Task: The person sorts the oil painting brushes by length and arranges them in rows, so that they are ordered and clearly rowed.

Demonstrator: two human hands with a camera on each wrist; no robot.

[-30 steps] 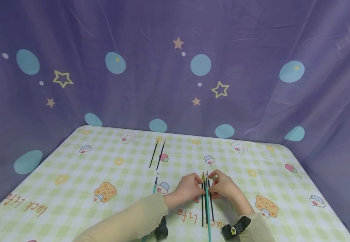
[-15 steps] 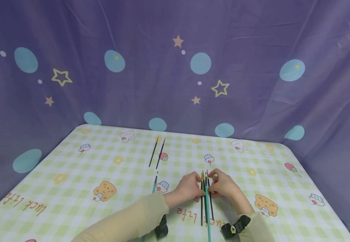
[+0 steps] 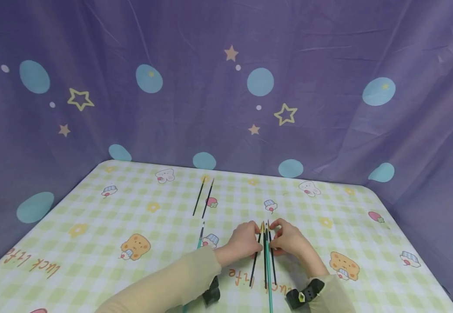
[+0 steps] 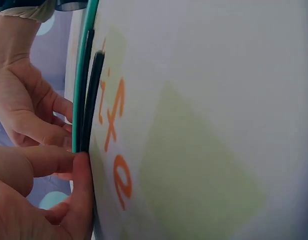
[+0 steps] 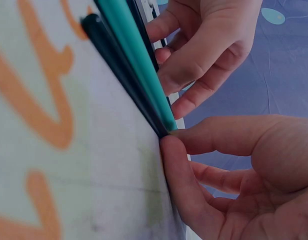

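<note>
In the head view, several slim paintbrushes lie side by side between the two hands, bristles pointing away. My left hand (image 3: 245, 241) pinches the leftmost black paintbrush (image 3: 253, 267), whose handle slants out to the left. Thumb and finger of my right hand (image 3: 288, 238) pinch the rightmost black paintbrush (image 3: 273, 265); its dark handle (image 5: 124, 75) fills the upper part of the right wrist view. Between these lie another black paintbrush (image 3: 265, 261) and a longer teal paintbrush (image 3: 269, 278). The bristle ends sit close together, partly hidden by fingertips.
Two thin black paintbrushes (image 3: 199, 198) (image 3: 208, 199) lie farther back on the checked tablecloth (image 3: 105, 226). Another teal paintbrush (image 3: 200, 237) lies left of the hands, partly covered by the left sleeve (image 3: 171, 280). A purple curtain (image 3: 195, 113) hangs behind the table.
The leftmost black paintbrush has swung its handle end to the left, away from the others, with my left hand shifting slightly left. My right hand stays in place.
</note>
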